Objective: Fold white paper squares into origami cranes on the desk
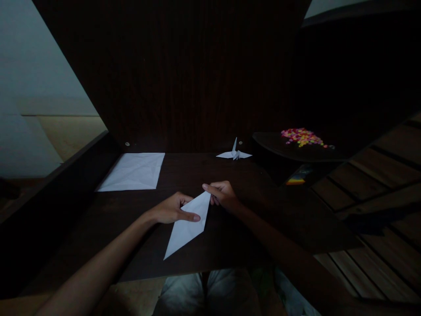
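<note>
A white sheet of paper folded into a long diamond (186, 232) is held above the dark desk, one point towards me and the other up to the right. My left hand (177, 210) grips its left edge, thumb lying across the front and fingers behind, partly hidden. At the upper right corner, my right hand (222, 193) pinches the tip between thumb and fingers. Behind the hands, a finished white paper crane (234, 154) stands near the desk's back panel. A creased white paper sheet (134, 171) lies flat at the back left.
The dark desk (108, 232) has a raised side board (52, 206) on the left and a tall back panel (184, 74). On the right, a rounded shelf (269, 142) carries a heap of small pink and yellow pieces (302, 137). A slatted wooden surface (384, 175) lies beyond it.
</note>
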{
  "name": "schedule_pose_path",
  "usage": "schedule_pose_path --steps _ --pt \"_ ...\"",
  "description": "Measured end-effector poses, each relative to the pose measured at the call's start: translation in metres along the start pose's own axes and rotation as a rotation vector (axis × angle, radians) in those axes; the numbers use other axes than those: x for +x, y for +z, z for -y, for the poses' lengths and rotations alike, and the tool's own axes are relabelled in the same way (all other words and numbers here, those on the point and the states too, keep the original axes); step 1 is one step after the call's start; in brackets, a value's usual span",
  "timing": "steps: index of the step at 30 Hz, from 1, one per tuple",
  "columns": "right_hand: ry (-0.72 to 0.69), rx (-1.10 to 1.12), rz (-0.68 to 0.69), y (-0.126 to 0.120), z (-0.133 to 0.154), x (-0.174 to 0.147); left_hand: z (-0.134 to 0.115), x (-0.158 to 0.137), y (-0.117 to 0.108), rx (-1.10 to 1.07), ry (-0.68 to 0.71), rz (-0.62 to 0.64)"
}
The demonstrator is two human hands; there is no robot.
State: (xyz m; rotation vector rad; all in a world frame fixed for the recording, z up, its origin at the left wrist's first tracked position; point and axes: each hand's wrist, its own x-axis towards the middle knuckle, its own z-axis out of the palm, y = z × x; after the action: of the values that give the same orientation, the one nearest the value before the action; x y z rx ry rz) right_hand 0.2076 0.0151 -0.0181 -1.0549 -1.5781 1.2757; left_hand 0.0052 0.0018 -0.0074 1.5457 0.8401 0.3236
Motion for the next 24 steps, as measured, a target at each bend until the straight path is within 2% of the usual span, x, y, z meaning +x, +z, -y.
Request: schedule_pose_path --steps 5,13,19,24 --pt "-0.022 -0.047 -0.071 -0.001 -0.002 0.002 0.000 0.000 -0.001 0.000 -0.019 -0.022" --pt "-0.077 -0.053 -0.385 -0.009 -0.012 0.013 0.004 0.003 -0.010 -0.126 -0.013 -0.174" --pt "-0.123 0.005 -0.494 -0.014 -0.015 0.015 0.009 0.006 -0.015 -0.225 0.000 -0.220" --pt "-0.131 0.035 -0.525 -0.015 -0.017 0.016 0.012 0.009 -0.015 -0.227 0.028 -0.238"
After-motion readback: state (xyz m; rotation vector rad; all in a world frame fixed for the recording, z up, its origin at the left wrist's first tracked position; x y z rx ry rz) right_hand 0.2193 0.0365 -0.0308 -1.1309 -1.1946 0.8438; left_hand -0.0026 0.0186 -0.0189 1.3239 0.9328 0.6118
